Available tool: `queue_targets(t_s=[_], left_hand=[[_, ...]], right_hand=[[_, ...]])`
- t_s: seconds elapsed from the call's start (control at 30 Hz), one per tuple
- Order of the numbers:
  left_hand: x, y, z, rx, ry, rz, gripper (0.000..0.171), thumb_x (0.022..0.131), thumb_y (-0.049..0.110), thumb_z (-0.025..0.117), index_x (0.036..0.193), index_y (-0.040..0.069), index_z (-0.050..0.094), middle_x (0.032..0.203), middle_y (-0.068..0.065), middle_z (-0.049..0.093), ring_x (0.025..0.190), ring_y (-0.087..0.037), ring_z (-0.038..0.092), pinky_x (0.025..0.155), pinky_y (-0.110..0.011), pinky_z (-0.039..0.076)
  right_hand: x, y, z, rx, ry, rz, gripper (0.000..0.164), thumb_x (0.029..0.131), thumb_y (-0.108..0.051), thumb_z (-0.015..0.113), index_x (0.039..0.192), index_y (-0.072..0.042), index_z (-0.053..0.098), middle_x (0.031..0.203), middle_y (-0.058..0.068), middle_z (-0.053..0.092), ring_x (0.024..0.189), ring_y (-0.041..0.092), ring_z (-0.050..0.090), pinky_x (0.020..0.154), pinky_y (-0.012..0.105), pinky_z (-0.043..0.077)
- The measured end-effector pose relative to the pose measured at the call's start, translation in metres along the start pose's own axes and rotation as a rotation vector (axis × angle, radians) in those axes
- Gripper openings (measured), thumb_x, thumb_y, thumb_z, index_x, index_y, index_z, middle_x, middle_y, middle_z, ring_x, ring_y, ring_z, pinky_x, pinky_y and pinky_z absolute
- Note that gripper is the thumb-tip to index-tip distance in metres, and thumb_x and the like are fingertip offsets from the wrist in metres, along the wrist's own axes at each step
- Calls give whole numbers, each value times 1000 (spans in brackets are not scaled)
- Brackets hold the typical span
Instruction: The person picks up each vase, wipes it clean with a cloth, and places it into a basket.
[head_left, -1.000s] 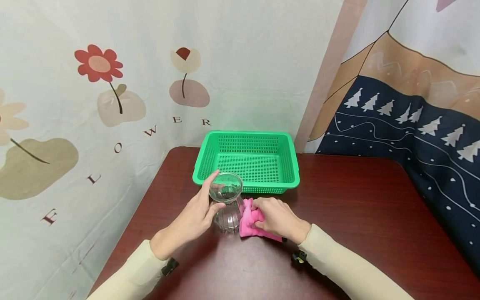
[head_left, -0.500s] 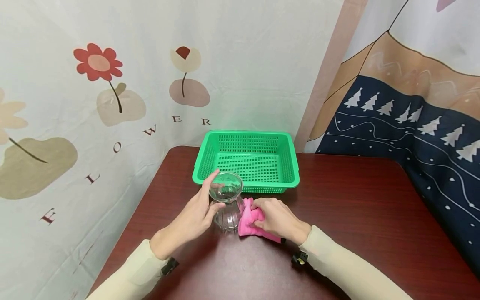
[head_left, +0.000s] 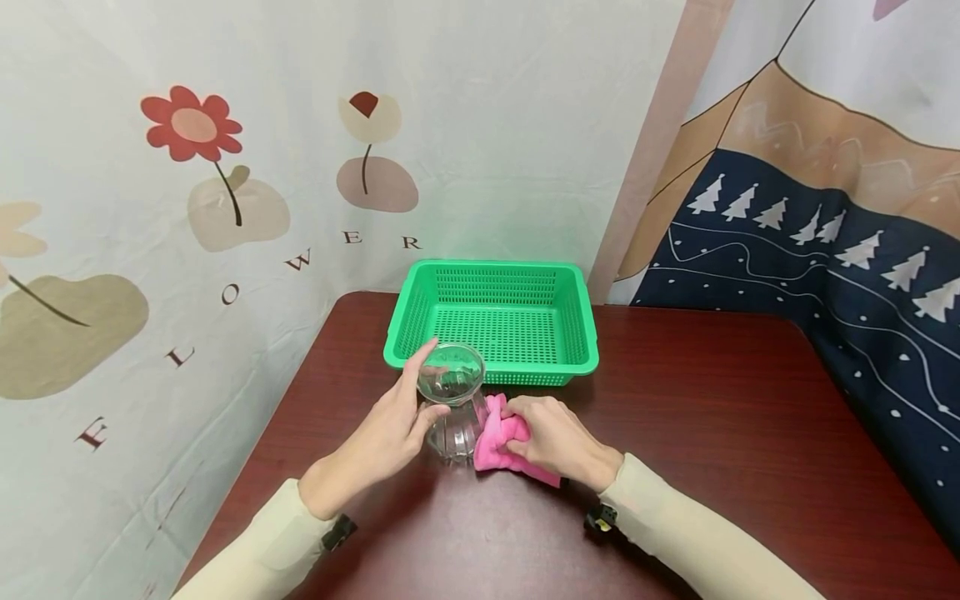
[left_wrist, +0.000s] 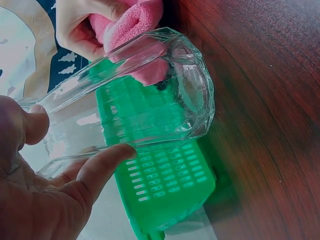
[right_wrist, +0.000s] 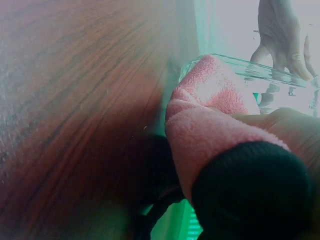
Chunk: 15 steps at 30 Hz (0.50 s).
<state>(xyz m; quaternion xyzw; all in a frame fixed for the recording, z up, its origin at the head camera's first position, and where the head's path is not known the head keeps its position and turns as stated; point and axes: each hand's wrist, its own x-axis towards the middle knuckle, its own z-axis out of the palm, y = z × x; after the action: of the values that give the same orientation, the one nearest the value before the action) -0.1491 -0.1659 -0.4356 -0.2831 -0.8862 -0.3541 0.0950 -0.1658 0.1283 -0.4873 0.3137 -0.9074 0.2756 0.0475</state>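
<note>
A clear glass vase (head_left: 456, 429) with a flared mouth and faceted base stands upright in front of the green basket. My left hand (head_left: 390, 437) holds it near the top, thumb on the near side and fingers round the far side. In my right hand (head_left: 558, 437) a bunched pink cloth (head_left: 495, 446) is gripped, its folded edge right at the vase's lower right side. The left wrist view shows the pink cloth (left_wrist: 135, 25) through the glass wall. In the right wrist view the fluffy cloth (right_wrist: 215, 90) covers part of the vase, and most of my right fingers are hidden.
Behind the vase sits a green plastic basket (head_left: 588, 333) with slotted walls and nothing in it. The dark red wooden table (head_left: 712, 400) extends to both sides. A printed fabric backdrop (head_left: 495, 125) hangs along the table's far edge. Each wrist carries a small black camera.
The cloth in my right hand has shifted slightly left along the vase's side. My left hand and the vase stay in place.
</note>
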Motion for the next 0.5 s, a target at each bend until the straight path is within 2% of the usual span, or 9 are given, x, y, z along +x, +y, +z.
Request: queue_targets(t_s=[0.27,0.5], left_hand=[[0,0,0,-4,0,-3,97,110,11,79,184,11,16,154,-25,71,145,-41,72,123,-63,57],[0,-1,1,-2,7,3,97,110,11,80,183,11,16,153,-25,71,145,-40,72,124,-63,57]], right_hand=[[-2,-1,1,5,32,-16,28,86,-5,94,112,-11,83,97,-5,80,78,6,59,68,20,51],[-2,-1,1,-6,71,-42,29,86,-5,94,113,-10,84,102,-2,84,83,8,65,74,23,58]])
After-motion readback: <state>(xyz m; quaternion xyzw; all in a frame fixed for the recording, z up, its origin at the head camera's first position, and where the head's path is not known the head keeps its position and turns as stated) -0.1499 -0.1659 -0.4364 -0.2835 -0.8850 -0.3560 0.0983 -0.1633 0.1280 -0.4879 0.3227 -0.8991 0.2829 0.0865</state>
